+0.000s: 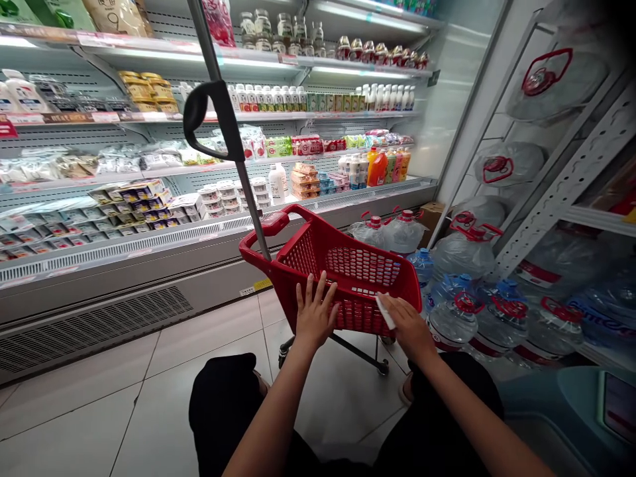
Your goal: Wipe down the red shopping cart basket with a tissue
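Observation:
A small red plastic shopping cart [362,263] with a perforated basket stands in front of me on dark metal legs with wheels. My left hand [316,317] is at the near side of the basket, fingers spread, with nothing in it. On the right, my right hand [408,329] is closed on a folded white cloth [384,313] at the basket's near side, close to its right end. Whether the material is fabric or paper is unclear. The basket's visible interior is red mesh. A grey pole [252,202] with a black loop piece [229,126] rises at the cart's handle end.
Behind the cart runs a lit refrigerated display [209,245] with stocked shelves. Large water bottles [454,318] crowd the floor on the right, beside a white perforated rack [571,169]. A grey-green device with a screen [619,404] sits at lower right. Pale floor tiles [199,371] lie below.

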